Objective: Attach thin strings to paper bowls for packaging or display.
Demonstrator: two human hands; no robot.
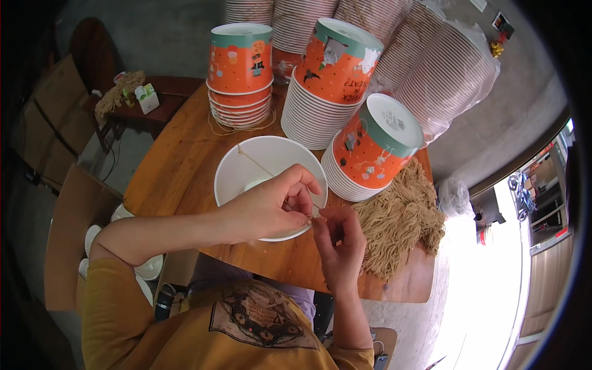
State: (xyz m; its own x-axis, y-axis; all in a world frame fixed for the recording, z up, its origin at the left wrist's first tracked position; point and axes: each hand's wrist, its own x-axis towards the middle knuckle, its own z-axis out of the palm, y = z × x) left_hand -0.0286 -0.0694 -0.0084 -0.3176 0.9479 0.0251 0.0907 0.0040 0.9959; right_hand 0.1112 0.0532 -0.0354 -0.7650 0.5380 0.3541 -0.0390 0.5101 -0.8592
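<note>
A white paper bucket (231, 166) stands upright at the table's front, its white inside facing up. A thin tan string (254, 161) runs from its far inner wall toward my hands. My left hand (262, 206) reaches across the bucket's mouth, fingers curled, thumb and fingertip pinched on the string. My right hand (341, 243) is by the bucket's right rim, its thumb and fingertips closed on the string right beside the left fingertips. The string's end between the fingers is too small to make out. A heap of tan strings (398, 222) lies right of my right hand.
Upside-down stacks of orange-and-green printed buckets stand behind: left stack (240, 68), middle stack (333, 61), right stack (373, 148). Plastic-wrapped bucket stacks (444, 74) fill the back of the wooden table (172, 166). An open cardboard box (77, 234) with white buckets stands at left.
</note>
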